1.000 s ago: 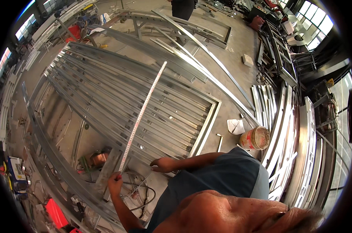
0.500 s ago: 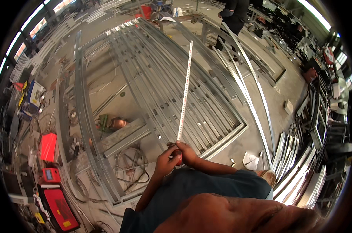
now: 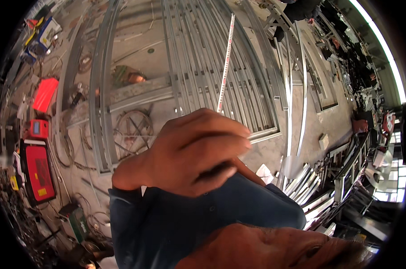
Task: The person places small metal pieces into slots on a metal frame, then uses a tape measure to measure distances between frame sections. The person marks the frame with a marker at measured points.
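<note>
Thin, straight, white tape-measure blade (image 3: pixel 226 62), probably metal, stretches beyond the left hand (image 3: pixel 185 150), over a slatted grey metal frame (image 3: pixel 268 135); likely light, springy, easily buckled, best held at its hidden near end. Left hand is raised, back to camera, fingers loosely bent, nothing visible in them; right forearm (image 3: pixel 248 172) shows behind, right hand hidden, grip can't be told.

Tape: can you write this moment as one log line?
Tape: extended over metal bars | left hand: hides tape's near end, grip unclear | right hand: hidden
</note>
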`<state>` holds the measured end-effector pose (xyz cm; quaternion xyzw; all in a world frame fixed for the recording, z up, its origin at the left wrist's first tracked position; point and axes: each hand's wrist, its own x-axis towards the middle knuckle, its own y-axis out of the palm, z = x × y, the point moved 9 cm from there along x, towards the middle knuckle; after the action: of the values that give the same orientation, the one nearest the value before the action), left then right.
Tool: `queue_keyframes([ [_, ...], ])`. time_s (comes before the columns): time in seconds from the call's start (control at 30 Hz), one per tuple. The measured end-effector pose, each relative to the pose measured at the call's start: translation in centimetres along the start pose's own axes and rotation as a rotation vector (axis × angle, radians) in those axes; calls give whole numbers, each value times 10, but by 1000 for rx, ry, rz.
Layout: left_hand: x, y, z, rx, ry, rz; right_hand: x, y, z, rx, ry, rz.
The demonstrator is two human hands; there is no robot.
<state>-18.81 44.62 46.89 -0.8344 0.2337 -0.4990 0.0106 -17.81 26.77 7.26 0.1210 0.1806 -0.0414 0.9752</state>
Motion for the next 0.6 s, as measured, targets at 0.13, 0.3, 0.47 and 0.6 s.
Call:
queue_keyframes([
  [0.13, 4, 8, -38, 11, 203, -374, -14, 14, -13, 254, 183, -18],
  [0.3, -7, 23, -53, 7, 167, -194, -21, 6, -29, 361, 280, -158],
  [0.47, -62, 22, -12, 186, -116, 244, -12, -12, -35, 375, 224, -170],
  [0.6, -194, -5, 93, 373, -744, 76, -2, -26, -36, 365, 186, -152],
])
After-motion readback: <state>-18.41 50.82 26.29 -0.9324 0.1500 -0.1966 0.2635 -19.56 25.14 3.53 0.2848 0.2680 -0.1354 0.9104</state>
